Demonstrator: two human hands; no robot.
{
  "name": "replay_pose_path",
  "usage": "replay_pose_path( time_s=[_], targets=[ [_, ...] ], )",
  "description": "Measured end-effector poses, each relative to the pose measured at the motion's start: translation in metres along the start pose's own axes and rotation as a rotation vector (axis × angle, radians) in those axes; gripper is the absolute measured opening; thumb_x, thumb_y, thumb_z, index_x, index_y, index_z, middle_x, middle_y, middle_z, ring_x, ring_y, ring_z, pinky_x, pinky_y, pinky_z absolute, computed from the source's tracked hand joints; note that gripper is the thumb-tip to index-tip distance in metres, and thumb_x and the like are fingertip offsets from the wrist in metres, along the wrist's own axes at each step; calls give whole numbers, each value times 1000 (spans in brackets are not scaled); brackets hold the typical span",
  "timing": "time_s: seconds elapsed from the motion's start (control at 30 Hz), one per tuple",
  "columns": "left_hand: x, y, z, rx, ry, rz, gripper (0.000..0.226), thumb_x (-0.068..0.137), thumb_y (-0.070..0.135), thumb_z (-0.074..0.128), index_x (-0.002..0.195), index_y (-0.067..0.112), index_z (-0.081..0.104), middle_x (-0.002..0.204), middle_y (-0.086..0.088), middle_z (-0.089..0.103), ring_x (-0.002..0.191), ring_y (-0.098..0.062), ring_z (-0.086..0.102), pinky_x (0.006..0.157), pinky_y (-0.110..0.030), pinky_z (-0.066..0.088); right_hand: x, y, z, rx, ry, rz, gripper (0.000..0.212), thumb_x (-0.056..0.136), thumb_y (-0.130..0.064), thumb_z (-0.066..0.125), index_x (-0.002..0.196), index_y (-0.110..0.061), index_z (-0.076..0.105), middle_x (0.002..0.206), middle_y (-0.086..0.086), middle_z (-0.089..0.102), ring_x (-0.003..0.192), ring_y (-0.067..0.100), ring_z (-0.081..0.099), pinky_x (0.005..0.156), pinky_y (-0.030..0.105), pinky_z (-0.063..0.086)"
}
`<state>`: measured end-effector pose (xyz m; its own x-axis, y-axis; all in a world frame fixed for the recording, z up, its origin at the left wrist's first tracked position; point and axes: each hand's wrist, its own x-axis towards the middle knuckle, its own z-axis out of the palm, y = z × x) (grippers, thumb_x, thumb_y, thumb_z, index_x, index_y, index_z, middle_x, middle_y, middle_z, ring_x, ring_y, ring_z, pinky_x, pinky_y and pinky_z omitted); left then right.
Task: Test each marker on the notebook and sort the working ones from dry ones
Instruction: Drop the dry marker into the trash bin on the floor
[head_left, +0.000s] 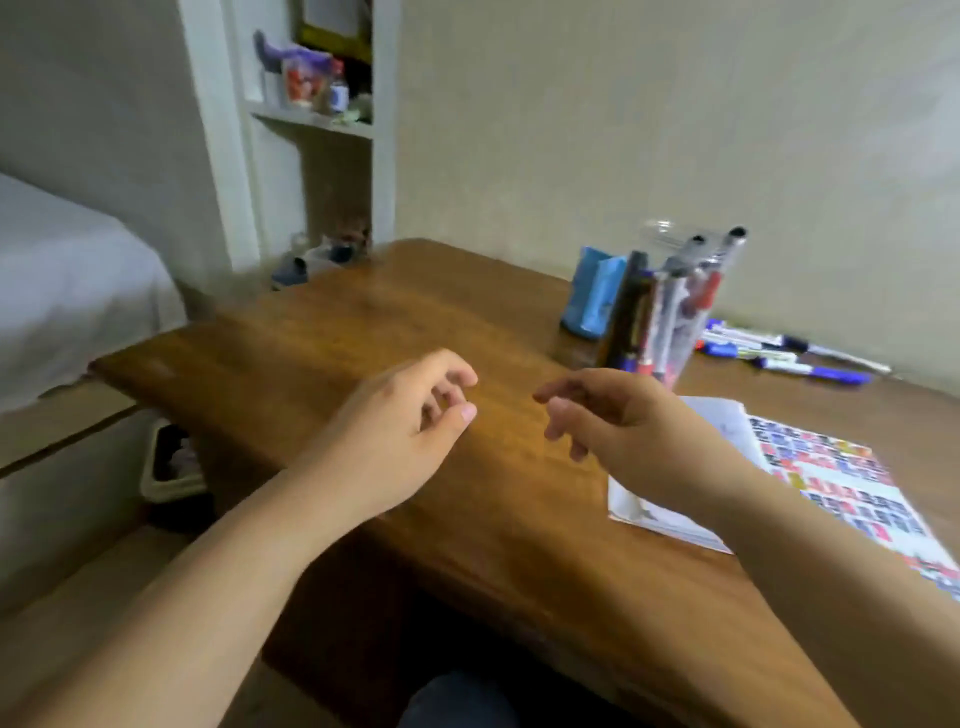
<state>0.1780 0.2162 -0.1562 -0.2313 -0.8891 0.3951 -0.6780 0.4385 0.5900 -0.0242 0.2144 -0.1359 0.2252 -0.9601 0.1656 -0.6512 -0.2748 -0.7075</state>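
Warm brown wood on the table (363, 332), smooth with a soft sheen — at two o'clock a clear glossy plastic holder (691, 306) of markers, and at three o'clock the notebook (727, 415), matt white paper beside a printed sheet (852, 488)

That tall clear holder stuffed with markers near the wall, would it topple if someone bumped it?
Probably. The clear holder looks tall and narrow, and its markers lean and poke above the rim, so it seems top-heavy. It likely feels light. If it tipped, the round markers would probably roll across the smooth table.
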Motion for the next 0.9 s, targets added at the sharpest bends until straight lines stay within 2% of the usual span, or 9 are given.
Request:
replay_pose_path(
  time_s=[0.13,0.23,0.33,0.43,0.53,0.63,0.73,0.83,0.9],
  targets=[
    [56,71,62,-69,-85,164,15,92,33,49,105,40,47,91,22,51,85,5,52,62,-7,44,-16,59,-75,-91,134,136,12,93,-26,54,93,-31,65,75,-10,69,60,3,60,57,21,48],
    [90,111,104,-134,-152,282,15,91,31,52,105,35,51,90,20,53,85,6,51,66,-10,45,-24,97,-114,-174,191,208,12,93,-25,54,95,-28,65,76,-10,69,65,7,63,62,28,52],
    [117,134,142,-111,-206,374,18,91,28,52,109,29,52,90,17,52,79,-1,53,69,-16,44,-26,130,-141,-270,234,268,13,93,-27,54,97,-28,66,76,-13,66,67,4,61,59,17,50],
    [137,138,174,21,-210,422,21,92,27,50,113,24,51,104,8,55,87,-7,51,79,-28,46,-24,164,-162,-387,273,328,15,92,-26,55,100,-24,68,75,-16,60,66,-2,54,57,9,38],
    [144,128,197,106,-168,415,24,93,28,46,117,23,50,113,6,53,103,-11,49,86,-31,45,-14,196,-176,-520,237,403,23,93,-25,54,113,-19,64,89,-8,61,78,11,57,69,19,41],
    [141,116,207,129,-150,429,26,93,26,46,118,23,51,112,6,52,104,-14,50,84,-28,43,7,229,-190,-704,186,446,35,95,-24,49,129,-19,53,118,0,62,99,20,59,80,29,47],
    [141,111,205,126,-150,433,28,93,28,46,121,24,50,114,7,52,104,-13,50,85,-29,44,37,260,-207,-833,186,518,43,95,-20,48,137,-17,44,138,4,49,122,24,48,94,37,44],
    [143,109,202,93,-136,424,29,94,29,44,122,26,47,116,9,50,107,-10,48,87,-26,42,67,285,-218,-929,141,579,41,94,-15,48,135,-14,45,140,5,43,129,26,37,100,40,41],
    [143,107,203,78,-122,426,28,93,28,45,121,25,48,114,9,51,105,-10,48,83,-24,39,83,296,-221,-970,114,584,36,93,-12,49,129,-13,48,134,6,47,124,27,41,95,40,43]
  ],
)
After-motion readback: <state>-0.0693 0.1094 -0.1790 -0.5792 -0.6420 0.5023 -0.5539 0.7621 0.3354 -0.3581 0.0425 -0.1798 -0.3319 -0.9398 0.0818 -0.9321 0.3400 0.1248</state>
